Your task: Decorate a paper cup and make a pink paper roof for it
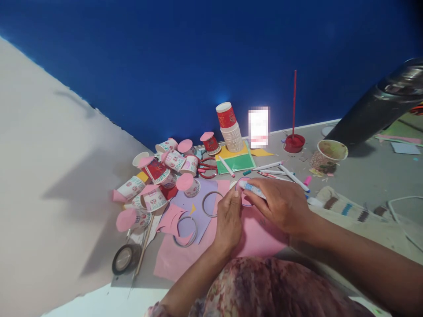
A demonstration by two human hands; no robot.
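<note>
Seen from the head camera, a person's right hand grips a white-and-blue glue stick, fingers wrapped around its barrel, its tip pressed to a small pink paper circle near the middle of the table. The left hand rests just beside it, fingertips pinning the circle's left edge against a large pink paper sheet. The circle looks flat and round, partly hidden under both hands.

To the left lies a heap of tipped paper cups, several capped with pink discs; a stack of red-and-white cups stands upright farther back. Red scissors, a green card, white markers and a roll of dark tape are scattered over the grey table. A red dish with an upright stick sits far right, near a soiled cup. A deep blue wall rises behind.
</note>
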